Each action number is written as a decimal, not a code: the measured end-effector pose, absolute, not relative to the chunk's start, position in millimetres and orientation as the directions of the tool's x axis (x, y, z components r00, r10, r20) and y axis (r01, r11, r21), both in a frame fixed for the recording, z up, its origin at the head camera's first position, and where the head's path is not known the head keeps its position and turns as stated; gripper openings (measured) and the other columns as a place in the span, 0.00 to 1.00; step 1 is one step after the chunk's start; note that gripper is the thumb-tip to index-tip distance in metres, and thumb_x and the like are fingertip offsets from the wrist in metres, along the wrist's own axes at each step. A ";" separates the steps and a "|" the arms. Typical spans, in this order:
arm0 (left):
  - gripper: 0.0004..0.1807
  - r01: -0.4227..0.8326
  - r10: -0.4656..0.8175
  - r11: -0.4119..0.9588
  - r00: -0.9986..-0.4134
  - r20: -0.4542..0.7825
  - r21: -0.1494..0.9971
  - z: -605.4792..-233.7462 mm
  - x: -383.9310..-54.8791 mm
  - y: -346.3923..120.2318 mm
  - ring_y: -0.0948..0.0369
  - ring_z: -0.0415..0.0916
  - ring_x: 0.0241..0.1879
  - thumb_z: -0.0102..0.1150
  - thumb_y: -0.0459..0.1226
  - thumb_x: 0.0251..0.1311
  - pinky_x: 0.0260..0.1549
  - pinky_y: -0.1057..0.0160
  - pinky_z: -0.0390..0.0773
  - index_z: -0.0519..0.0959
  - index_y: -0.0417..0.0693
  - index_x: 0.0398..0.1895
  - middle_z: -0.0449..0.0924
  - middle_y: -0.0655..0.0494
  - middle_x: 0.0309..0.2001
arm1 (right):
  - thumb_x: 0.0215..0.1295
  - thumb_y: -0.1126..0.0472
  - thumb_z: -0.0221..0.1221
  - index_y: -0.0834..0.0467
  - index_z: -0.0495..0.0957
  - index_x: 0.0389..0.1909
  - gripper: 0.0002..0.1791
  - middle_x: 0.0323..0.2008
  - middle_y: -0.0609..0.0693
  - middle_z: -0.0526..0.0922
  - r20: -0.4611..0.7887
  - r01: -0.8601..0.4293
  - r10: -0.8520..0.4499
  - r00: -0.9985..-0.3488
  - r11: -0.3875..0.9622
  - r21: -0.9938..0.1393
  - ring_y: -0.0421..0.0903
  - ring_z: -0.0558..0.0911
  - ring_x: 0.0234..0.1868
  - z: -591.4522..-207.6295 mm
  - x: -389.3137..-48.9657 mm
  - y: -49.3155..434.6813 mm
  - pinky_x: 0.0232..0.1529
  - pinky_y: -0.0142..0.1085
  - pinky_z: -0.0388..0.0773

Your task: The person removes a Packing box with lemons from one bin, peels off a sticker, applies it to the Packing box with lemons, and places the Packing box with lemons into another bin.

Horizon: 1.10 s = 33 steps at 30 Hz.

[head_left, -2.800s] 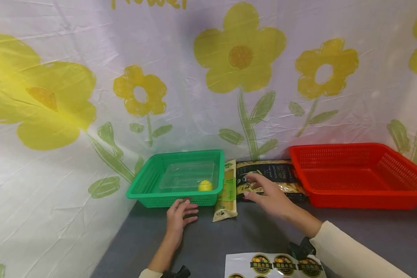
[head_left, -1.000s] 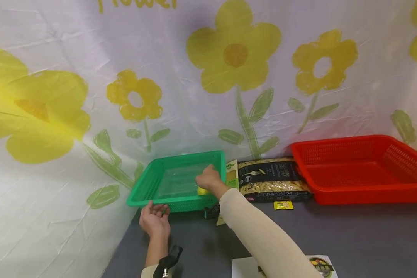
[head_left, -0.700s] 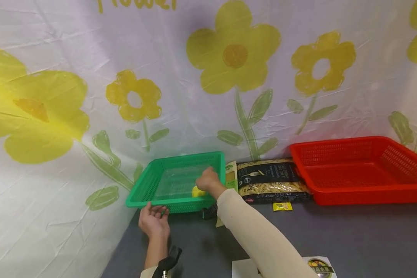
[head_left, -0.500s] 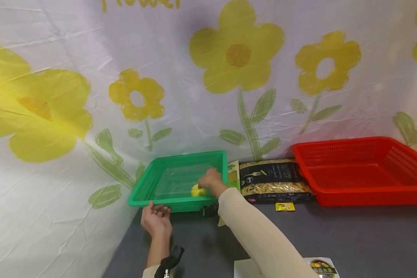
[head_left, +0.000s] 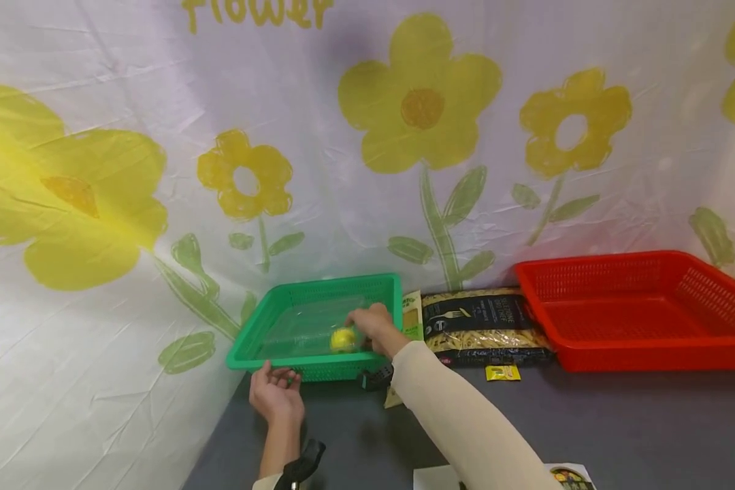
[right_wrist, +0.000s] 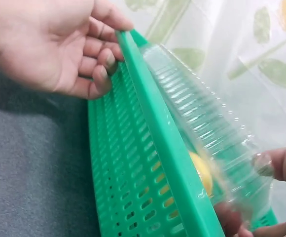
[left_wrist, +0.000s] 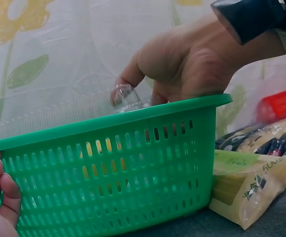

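Clear box [head_left: 306,330] is in the green basket [head_left: 327,371] on the left; my right hand [head_left: 376,327] pinches its right end, my left hand [head_left: 277,396] holds the basket's near rim. Going gently should stop the yellow ball [head_left: 343,339] rolling.

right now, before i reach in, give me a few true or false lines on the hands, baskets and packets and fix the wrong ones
1. The black pasta bag lies between the green basket and the red basket. True.
2. The right hand holds the clear plastic container. True.
3. The left hand is at the red basket. False: it is at the near rim of the green basket.
4. The round yellow item is inside the green basket. True.
5. The small yellow packet lies in the red basket. False: it lies on the table, in front of the black pasta bag.
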<state>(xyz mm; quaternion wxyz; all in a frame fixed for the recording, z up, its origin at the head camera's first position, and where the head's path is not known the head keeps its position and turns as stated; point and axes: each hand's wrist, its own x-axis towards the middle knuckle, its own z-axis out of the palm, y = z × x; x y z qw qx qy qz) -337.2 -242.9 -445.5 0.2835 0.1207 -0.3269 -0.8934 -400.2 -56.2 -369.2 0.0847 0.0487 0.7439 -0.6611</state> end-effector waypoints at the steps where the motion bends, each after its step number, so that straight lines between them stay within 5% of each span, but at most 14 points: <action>1: 0.14 0.426 -0.587 -0.623 -0.809 -0.032 0.656 -446.6 -337.0 -242.9 0.57 0.70 0.20 0.47 0.39 0.78 0.26 0.59 0.75 0.71 0.42 0.32 0.73 0.53 0.20 | 0.66 0.59 0.62 0.63 0.71 0.60 0.24 0.52 0.58 0.74 -0.181 0.177 -0.033 -0.983 0.113 -0.978 0.46 0.69 0.18 -370.1 -399.4 -56.2 0.23 0.39 0.74; 5: 0.13 0.421 -0.589 -0.616 -0.807 -0.035 0.666 -449.0 -337.8 -243.0 0.57 0.70 0.21 0.47 0.39 0.78 0.26 0.59 0.75 0.71 0.43 0.33 0.72 0.53 0.21 | 0.66 0.57 0.61 0.60 0.72 0.41 0.12 0.33 0.53 0.73 -0.138 0.139 0.021 -0.990 0.105 -0.985 0.48 0.76 0.17 -371.4 -396.9 -54.7 0.24 0.40 0.75; 8: 0.13 0.420 -0.582 -0.613 -0.813 -0.023 0.669 -448.8 -339.4 -243.0 0.57 0.70 0.21 0.47 0.40 0.78 0.26 0.59 0.75 0.70 0.43 0.33 0.72 0.53 0.22 | 0.64 0.56 0.60 0.60 0.71 0.39 0.12 0.29 0.51 0.69 -0.087 0.093 0.064 -0.994 0.083 -0.992 0.48 0.80 0.18 -369.9 -394.4 -51.3 0.29 0.44 0.82; 15: 0.14 0.427 -0.586 -0.600 -0.811 -0.008 0.676 -447.5 -339.7 -243.3 0.57 0.69 0.21 0.46 0.40 0.78 0.25 0.60 0.75 0.70 0.41 0.34 0.72 0.53 0.22 | 0.65 0.55 0.60 0.63 0.64 0.71 0.36 0.50 0.61 0.75 -0.017 0.018 0.067 -0.998 0.016 -1.000 0.49 0.83 0.22 -355.9 -383.8 -43.5 0.37 0.49 0.86; 20: 0.13 0.425 -0.586 -0.603 -0.810 -0.014 0.675 -447.4 -339.6 -244.1 0.58 0.69 0.21 0.46 0.40 0.78 0.25 0.60 0.74 0.70 0.41 0.34 0.72 0.53 0.22 | 0.65 0.55 0.60 0.62 0.57 0.77 0.42 0.65 0.65 0.70 -0.021 0.019 0.059 -0.998 -0.031 -0.999 0.50 0.84 0.26 -343.2 -375.9 -40.1 0.35 0.47 0.87; 24: 0.13 0.422 -0.582 -0.618 -0.813 -0.025 0.664 -447.2 -339.0 -244.2 0.57 0.68 0.20 0.47 0.40 0.78 0.24 0.60 0.73 0.71 0.43 0.33 0.72 0.53 0.21 | 0.65 0.55 0.60 0.63 0.53 0.79 0.44 0.73 0.67 0.62 -0.017 0.012 0.076 -0.997 -0.065 -0.998 0.47 0.83 0.19 -335.1 -370.1 -32.2 0.30 0.42 0.86; 29: 0.13 0.416 -0.569 -0.630 -0.822 -0.024 0.656 -444.9 -338.4 -242.5 0.57 0.68 0.20 0.45 0.40 0.79 0.25 0.60 0.73 0.70 0.42 0.34 0.72 0.53 0.21 | 0.63 0.56 0.61 0.60 0.56 0.78 0.43 0.68 0.66 0.71 -0.010 -0.003 0.101 -0.995 -0.128 -0.992 0.42 0.72 0.12 -327.4 -360.2 -15.0 0.23 0.37 0.83; 33: 0.14 0.409 -0.559 -0.634 -0.829 -0.023 0.656 -442.7 -337.5 -240.8 0.57 0.67 0.21 0.44 0.39 0.79 0.26 0.59 0.72 0.70 0.42 0.33 0.71 0.52 0.21 | 0.63 0.57 0.62 0.59 0.59 0.77 0.42 0.71 0.64 0.67 -0.004 -0.016 0.113 -0.994 -0.176 -0.984 0.41 0.66 0.12 -323.4 -348.5 3.0 0.22 0.36 0.80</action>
